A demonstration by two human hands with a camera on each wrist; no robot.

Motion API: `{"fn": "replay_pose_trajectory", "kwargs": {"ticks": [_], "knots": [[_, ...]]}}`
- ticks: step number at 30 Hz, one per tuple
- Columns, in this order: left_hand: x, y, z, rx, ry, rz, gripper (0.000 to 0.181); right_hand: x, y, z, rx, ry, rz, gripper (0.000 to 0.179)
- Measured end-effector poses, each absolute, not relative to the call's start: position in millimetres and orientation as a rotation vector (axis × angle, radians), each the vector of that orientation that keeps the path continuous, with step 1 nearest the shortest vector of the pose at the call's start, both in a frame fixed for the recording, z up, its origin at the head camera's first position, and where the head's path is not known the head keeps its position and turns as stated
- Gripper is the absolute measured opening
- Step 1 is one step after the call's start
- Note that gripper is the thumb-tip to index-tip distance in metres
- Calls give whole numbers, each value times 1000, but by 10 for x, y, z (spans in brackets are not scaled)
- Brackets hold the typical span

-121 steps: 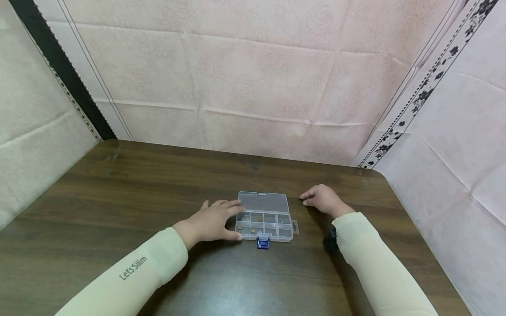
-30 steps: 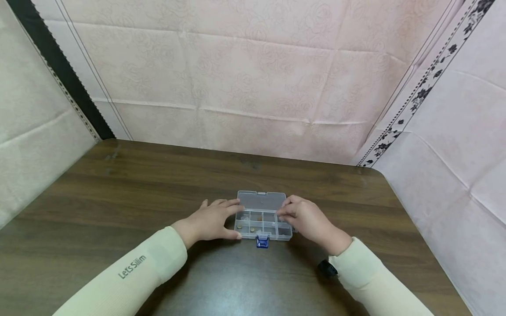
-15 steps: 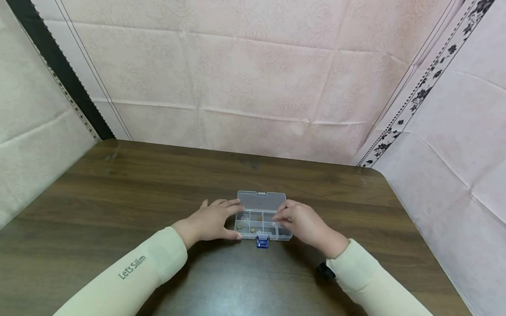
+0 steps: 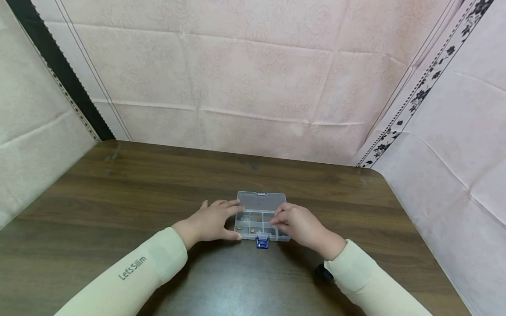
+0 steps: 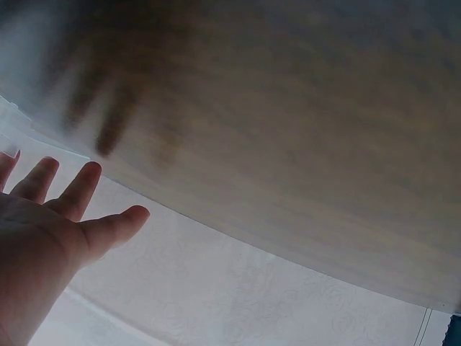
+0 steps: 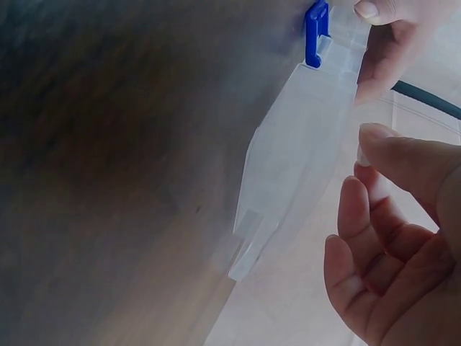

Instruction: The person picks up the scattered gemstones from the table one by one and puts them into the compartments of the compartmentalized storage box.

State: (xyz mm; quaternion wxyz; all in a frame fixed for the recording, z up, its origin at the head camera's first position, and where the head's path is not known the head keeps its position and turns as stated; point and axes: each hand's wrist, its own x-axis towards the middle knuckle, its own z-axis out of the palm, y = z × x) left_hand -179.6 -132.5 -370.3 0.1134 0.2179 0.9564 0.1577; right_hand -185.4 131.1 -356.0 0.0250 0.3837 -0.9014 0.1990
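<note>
A clear plastic compartment box (image 4: 244, 235) with a blue latch (image 4: 262, 242) lies on the table, its lid (image 4: 258, 200) folded back. Small brownish pieces sit in some left compartments. My left hand (image 4: 211, 223) spreads along the box's left side, thumb at the near corner and fingertips over the far edge; in the left wrist view its fingers are straight. Over the right compartments, my right hand (image 4: 298, 224) pinches a small whitish piece (image 6: 363, 157) between thumb and forefinger, mostly hidden by the fingertips. The other right fingers curl loosely.
The dark wooden table (image 4: 158, 175) extends around the box on all sides. Pale patterned cloth (image 4: 253, 87) hangs behind it and at both sides. A black device (image 4: 324, 272) sits on the right wrist.
My right hand has come from the table right of the box to above its compartments, then shifted slightly left and nearer. My left hand and the box have stayed put.
</note>
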Motion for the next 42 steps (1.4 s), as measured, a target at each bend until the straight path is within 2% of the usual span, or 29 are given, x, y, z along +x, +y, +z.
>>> {"fn": "replay_pose_trajectory", "kwargs": {"ticks": [12,27,42], "knots": [[-1815,-1309,-3721,642,2806,455,76,-1842,1289,-3574,1195,-2817,575,16],[-1830,-1268,-3725,638,2807,448,76,-1787,1341,-3535,1035,-2893,625,52],[-1854,-1268,-3752,661,2848,337,76,-1776,1424,-3551,947,-2886,690,59]]}}
